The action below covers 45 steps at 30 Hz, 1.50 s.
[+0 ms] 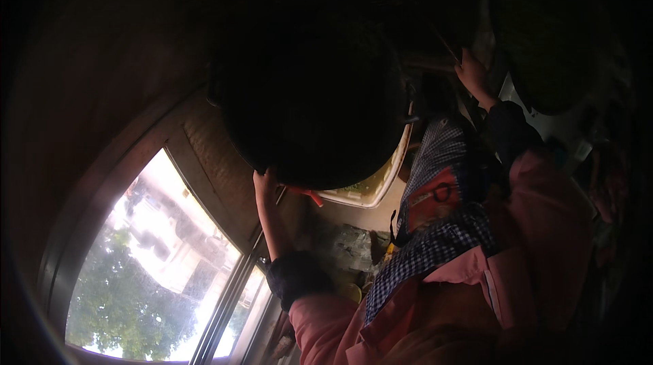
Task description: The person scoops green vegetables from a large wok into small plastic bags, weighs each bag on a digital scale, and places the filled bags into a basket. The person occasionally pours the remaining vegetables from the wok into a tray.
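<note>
A large round pan (316, 110), nearly black in the shadow, spans the middle of the view. My left hand (266, 184) grips its lower left edge, fingers partly lost in the dark. A loop handle (410, 119) juts from the pan's right side. Up at the right, my right hand (473, 73) is closed around a thin rod-like handle (447, 45), whose far end disappears into darkness. Partly behind the pan shows a white-rimmed basin (378, 201) with yellowish liquid and green bits. A red strip (315, 197) sticks out beside my left hand.
At left is a bright window (153, 263) in a metal frame. Crumpled clear plastic (352, 243) lies below the basin. Another dark round vessel (546, 49) stands at upper right. My checked apron (436, 161) hangs close to the pan's right side.
</note>
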Available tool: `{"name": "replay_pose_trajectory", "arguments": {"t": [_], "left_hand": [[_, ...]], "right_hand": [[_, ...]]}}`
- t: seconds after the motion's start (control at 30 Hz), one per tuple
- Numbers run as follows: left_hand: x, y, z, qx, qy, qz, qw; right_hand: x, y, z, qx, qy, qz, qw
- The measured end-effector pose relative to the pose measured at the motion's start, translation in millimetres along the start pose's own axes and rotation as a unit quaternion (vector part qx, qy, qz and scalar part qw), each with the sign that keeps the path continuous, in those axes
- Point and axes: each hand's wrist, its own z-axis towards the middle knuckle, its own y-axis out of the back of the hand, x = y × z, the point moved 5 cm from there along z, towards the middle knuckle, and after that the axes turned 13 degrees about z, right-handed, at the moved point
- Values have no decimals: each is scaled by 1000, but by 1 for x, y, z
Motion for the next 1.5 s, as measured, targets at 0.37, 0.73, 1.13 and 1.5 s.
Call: {"name": "replay_pose_trajectory", "arguments": {"t": [0.37,0.73,1.13,1.5], "left_hand": [[-17,17,-17,14,-84,85,993],[0,31,-21,9,6,94,995],[55,-112,-41,-178,18,-238,955],[-31,-57,-65,-6,-96,-189,977]], "right_hand": [[139,-66,64,152,-323,544,759],[217,-47,117,147,59,273,949],[169,-93,97,315,-103,291,898],[81,51,-97,105,-90,445,885]]}}
